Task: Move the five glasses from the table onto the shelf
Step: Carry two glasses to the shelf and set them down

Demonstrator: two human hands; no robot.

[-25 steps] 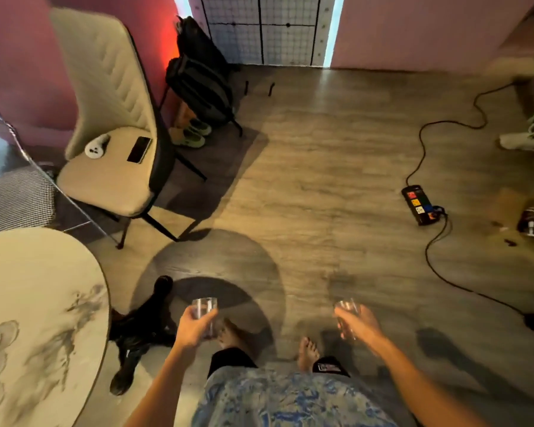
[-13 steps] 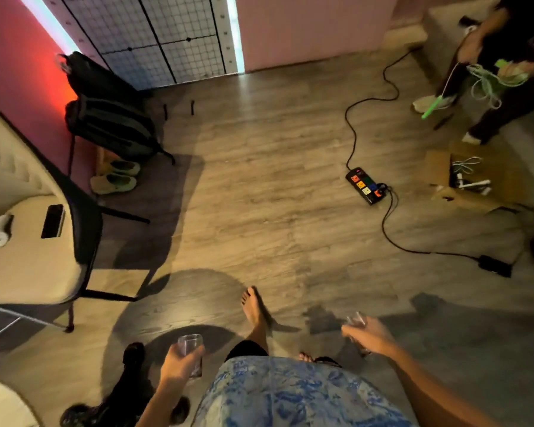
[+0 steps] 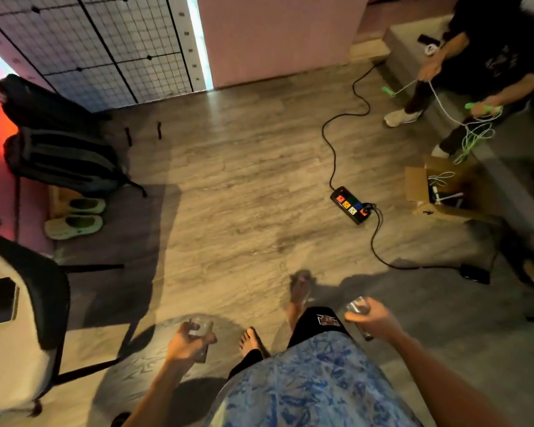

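I carry one clear glass in each hand at waist height above the wooden floor. My left hand [image 3: 187,345] wraps around a small clear glass [image 3: 200,326], its rim showing above my fingers. Lower right, my right hand [image 3: 372,318] grips a second clear glass [image 3: 356,308], rim tilted toward the left. Both glasses look blurred. The table and the shelf are out of view. My bare feet show between my hands.
A cream chair [image 3: 16,318] with a phone on its seat stands at left. Black backpacks [image 3: 59,155] and pale clogs [image 3: 74,224] sit by the wire-grid wall. A power strip [image 3: 352,204] with trailing cable, a cardboard box [image 3: 438,189] and a seated person [image 3: 490,72] occupy the right.
My view has swung right and away from the round table, which has left the frame. The seated person and box came into view. Both hands kept hold of their glasses.
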